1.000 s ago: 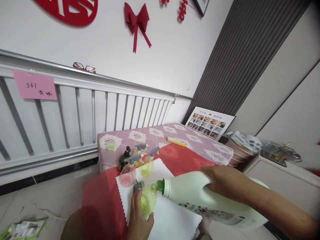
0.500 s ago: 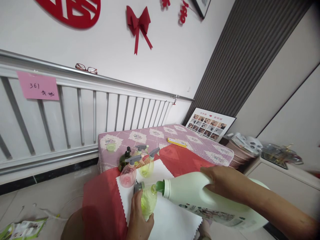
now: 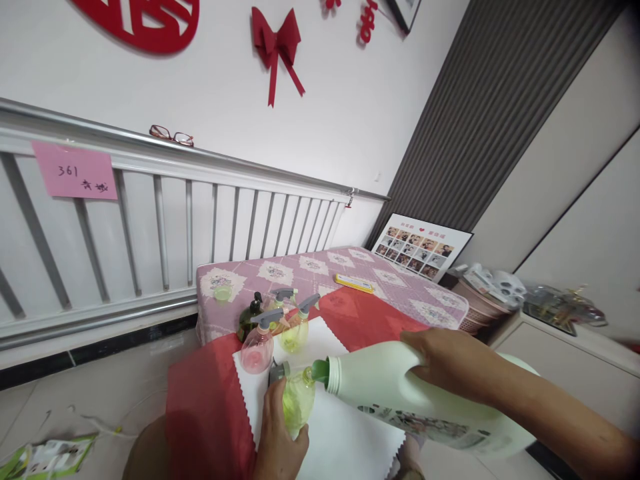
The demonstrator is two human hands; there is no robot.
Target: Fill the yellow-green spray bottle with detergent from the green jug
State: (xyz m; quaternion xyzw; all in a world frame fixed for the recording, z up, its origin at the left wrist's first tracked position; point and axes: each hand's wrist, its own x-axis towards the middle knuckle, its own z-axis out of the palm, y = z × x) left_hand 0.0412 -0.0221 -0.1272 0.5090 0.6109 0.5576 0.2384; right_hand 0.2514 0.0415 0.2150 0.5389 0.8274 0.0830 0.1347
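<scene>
My left hand (image 3: 283, 433) is wrapped round a yellow-green clear bottle (image 3: 300, 400) without a spray head, its neck pointing up. My right hand (image 3: 445, 363) grips the handle of a large pale green detergent jug (image 3: 385, 377), tipped nearly level to the left. The jug's dark green spout (image 3: 321, 372) meets the small bottle's mouth; whether liquid is flowing I cannot make out. Just behind stand a pink spray bottle (image 3: 257, 353), a yellow spray bottle (image 3: 295, 333) and a dark green pump bottle (image 3: 249, 320). A grey spray head (image 3: 278, 373) shows partly behind my left fingers.
White scallop-edged paper (image 3: 340, 433) lies over a red cloth (image 3: 205, 400) on a table with a purple patterned cover (image 3: 320, 267). A yellow flat box (image 3: 354, 283) and a pale green cap (image 3: 223, 293) rest there. A white radiator (image 3: 170, 227) stands behind.
Almost nothing differs. Both hands keep their hold, and the jug's spout stays at the bottle's mouth; the whole view has shifted very slightly.
</scene>
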